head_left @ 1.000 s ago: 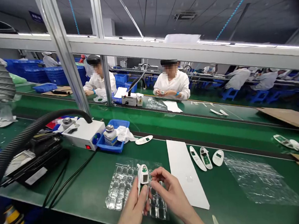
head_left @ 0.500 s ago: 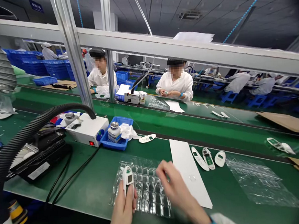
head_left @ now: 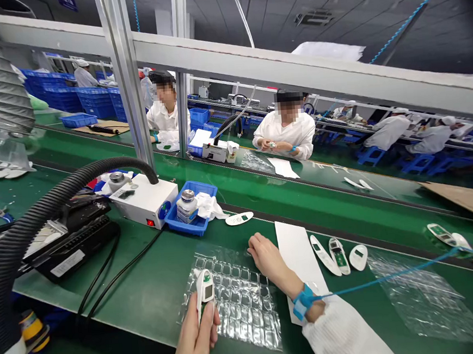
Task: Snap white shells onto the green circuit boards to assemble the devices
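Observation:
My left hand (head_left: 195,338) grips a white handheld device (head_left: 205,294) with a small screen and green board, upright above the near edge of the green bench. Beneath it lies a clear blister tray (head_left: 234,302) with several small pockets. My right hand (head_left: 267,259) reaches forward and rests at the tray's far edge; its fingers are curled down and I cannot see anything in them. A blue wrist strap (head_left: 302,302) with a coiled cord is on that wrist. A white card strip (head_left: 297,248) lies just right of that hand.
Three white device parts (head_left: 338,253) lie right of the strip, and a lone one (head_left: 240,218) near a blue bin (head_left: 192,205) holding a bottle. A white box unit (head_left: 143,198), black hose (head_left: 39,220) and black tool stand left. Clear film (head_left: 426,293) is right. Workers sit opposite.
My right hand left the device and reached forward to the far edge of the blister tray. My left hand lowered the device slightly to the left. The view shifted left.

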`<move>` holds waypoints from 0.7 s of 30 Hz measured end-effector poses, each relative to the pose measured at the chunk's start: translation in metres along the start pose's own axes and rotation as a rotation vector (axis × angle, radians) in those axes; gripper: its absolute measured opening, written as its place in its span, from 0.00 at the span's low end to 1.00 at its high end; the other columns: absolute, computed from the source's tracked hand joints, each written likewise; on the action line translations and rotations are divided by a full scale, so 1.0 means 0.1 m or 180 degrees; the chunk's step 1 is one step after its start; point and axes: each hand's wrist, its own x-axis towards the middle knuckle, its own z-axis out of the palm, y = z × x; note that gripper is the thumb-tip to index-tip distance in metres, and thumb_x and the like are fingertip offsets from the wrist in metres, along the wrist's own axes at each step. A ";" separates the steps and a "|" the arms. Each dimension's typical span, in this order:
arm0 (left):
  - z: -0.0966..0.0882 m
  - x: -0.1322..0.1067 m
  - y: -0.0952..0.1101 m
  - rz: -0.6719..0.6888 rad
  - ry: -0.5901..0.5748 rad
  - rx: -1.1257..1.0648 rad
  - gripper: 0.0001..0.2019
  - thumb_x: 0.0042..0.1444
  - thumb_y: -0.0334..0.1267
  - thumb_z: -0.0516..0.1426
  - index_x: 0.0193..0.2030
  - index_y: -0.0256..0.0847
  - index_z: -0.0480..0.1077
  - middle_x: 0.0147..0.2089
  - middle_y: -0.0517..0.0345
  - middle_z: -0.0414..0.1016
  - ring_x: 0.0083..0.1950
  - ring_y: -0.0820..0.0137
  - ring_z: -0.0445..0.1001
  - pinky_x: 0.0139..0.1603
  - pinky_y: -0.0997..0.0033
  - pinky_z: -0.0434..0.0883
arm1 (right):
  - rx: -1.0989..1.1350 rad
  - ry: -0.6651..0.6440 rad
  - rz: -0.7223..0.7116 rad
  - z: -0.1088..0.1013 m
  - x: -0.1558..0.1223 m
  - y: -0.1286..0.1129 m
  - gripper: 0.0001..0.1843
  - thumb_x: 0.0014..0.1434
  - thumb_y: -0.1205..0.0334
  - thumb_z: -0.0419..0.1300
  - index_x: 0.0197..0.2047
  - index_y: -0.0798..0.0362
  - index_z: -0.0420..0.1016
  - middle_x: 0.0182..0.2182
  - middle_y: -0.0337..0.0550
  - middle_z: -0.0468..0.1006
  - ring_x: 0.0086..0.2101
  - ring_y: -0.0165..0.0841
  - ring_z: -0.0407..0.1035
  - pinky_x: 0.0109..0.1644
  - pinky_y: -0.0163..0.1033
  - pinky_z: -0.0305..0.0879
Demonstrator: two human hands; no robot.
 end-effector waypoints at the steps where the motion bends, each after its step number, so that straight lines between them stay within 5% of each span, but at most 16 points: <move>1: 0.00 0.00 0.00 -0.0019 0.0002 -0.0014 0.25 0.52 0.64 0.51 0.44 0.45 0.63 0.29 0.62 0.66 0.26 0.71 0.60 0.29 0.69 0.64 | -0.0062 -0.0070 -0.0147 -0.01 -0.03 -0.02 0.10 0.62 0.76 0.50 0.38 0.55 0.70 0.37 0.49 0.71 0.36 0.39 0.66 0.40 0.40 0.58; 9: 0.02 0.08 -0.16 -0.0083 -0.0060 0.0034 0.28 0.53 0.64 0.49 0.51 0.45 0.60 0.30 0.60 0.67 0.30 0.66 0.64 0.34 0.65 0.65 | -0.0502 -0.0531 -0.0865 -0.15 -0.25 0.04 0.32 0.54 0.82 0.49 0.61 0.55 0.63 0.53 0.54 0.68 0.45 0.43 0.63 0.44 0.46 0.57; 13: -0.02 0.13 -0.20 -0.0099 -0.0110 0.0088 0.32 0.53 0.65 0.49 0.54 0.42 0.60 0.33 0.56 0.73 0.31 0.64 0.68 0.38 0.62 0.67 | -0.0281 -0.0706 -0.0923 -0.28 -0.27 0.21 0.32 0.54 0.81 0.49 0.60 0.48 0.67 0.59 0.49 0.66 0.48 0.44 0.63 0.46 0.47 0.58; 16: -0.05 0.12 -0.18 -0.0086 -0.0046 -0.0067 0.32 0.51 0.65 0.51 0.53 0.42 0.62 0.32 0.57 0.73 0.32 0.65 0.69 0.38 0.64 0.69 | 0.0474 -0.0528 -0.0458 -0.33 -0.10 0.37 0.21 0.59 0.75 0.53 0.49 0.45 0.76 0.52 0.42 0.73 0.48 0.40 0.66 0.50 0.45 0.59; 21: -0.03 0.10 -0.06 -0.0105 -0.0046 -0.0402 0.28 0.49 0.63 0.55 0.49 0.44 0.64 0.28 0.62 0.69 0.25 0.72 0.63 0.28 0.70 0.65 | 0.0718 0.0109 0.0738 -0.21 0.60 0.63 0.11 0.65 0.68 0.53 0.43 0.56 0.76 0.37 0.48 0.78 0.39 0.37 0.72 0.46 0.42 0.66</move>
